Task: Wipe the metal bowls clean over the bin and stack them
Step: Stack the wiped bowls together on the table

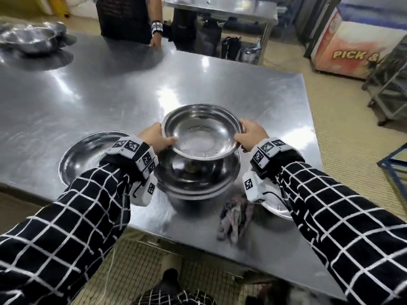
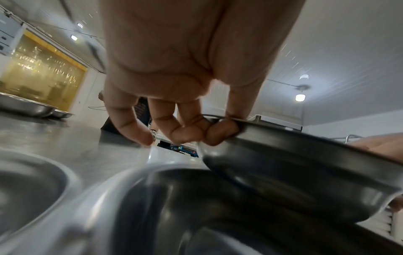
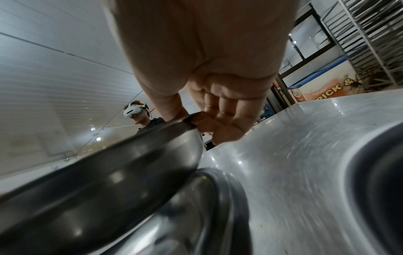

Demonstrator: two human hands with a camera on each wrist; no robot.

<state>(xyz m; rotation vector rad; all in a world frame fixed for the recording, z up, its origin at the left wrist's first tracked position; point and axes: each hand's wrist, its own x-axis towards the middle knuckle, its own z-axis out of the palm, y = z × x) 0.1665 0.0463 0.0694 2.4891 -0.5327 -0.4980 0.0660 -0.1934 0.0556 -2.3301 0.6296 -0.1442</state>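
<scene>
A shiny metal bowl [image 1: 201, 130] hangs in the air between both hands, tilted slightly toward me. My left hand [image 1: 155, 138] grips its left rim, thumb on top and fingers [image 2: 187, 132] curled under. On the opposite rim my right hand [image 1: 251, 134] pinches it, with fingers [image 3: 220, 127] wrapped below. The bowl's underside [image 2: 294, 165] [image 3: 98, 172] fills both wrist views. Directly beneath it a stack of metal bowls [image 1: 193, 181] stands on the steel table [image 1: 110, 89]. A crumpled cloth [image 1: 235, 214] lies near the table's front edge, right of the stack.
A wide metal plate [image 1: 88, 155] lies left of the stack, and another dish [image 1: 277, 208] shows under my right wrist. A second person [image 1: 127, 16] stands at the far side of the table. Foil-like trays [image 1: 33, 38] sit far left. A freezer [image 1: 352, 40] stands at right.
</scene>
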